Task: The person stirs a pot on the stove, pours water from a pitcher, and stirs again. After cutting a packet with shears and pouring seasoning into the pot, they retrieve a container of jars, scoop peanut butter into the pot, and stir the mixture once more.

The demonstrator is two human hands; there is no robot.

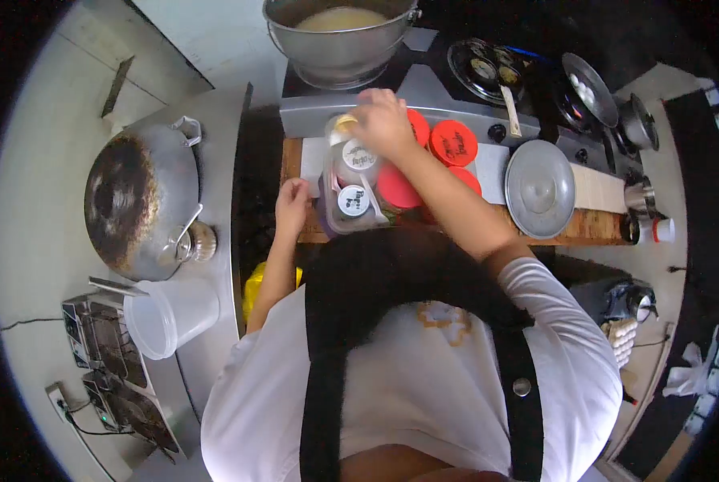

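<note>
I saw the right hand [383, 120] closed over a small jar [345, 127] at the clear tub's [331, 221] far end, near the tabletop's [596, 225] left edge; the left hand [292, 205], fingers curled, steadied the tub's side (presumably against tipping).

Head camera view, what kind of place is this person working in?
Most likely a small commercial or street-food kitchen. A large metal pot of pale liquid sits on a gas stove, an overturned wok rests on a steel counter, and the right hand reaches among red-lidded containers.
</note>
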